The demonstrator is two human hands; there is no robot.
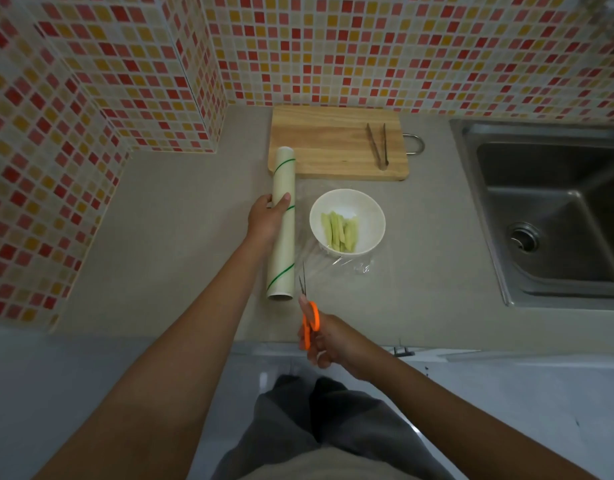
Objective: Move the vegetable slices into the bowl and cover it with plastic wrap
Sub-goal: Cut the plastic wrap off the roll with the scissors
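Currently, with the left hand [267,220] clamped on the plastic wrap roll [283,225] and the right hand [329,341] gripping the scissors [307,313] near the countertop's front edge, a skewed cut risks tearing film draped over the bowl [347,221] of vegetable slices [340,232].

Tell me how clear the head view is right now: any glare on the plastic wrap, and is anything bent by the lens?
Head view: dim, even light, no hard shadows. The plastic wrap shows only faint glints near the bowl, so its edges are hard to trace. Wide-angle bending curves the tiled wall and sink. The scissors look sharp.
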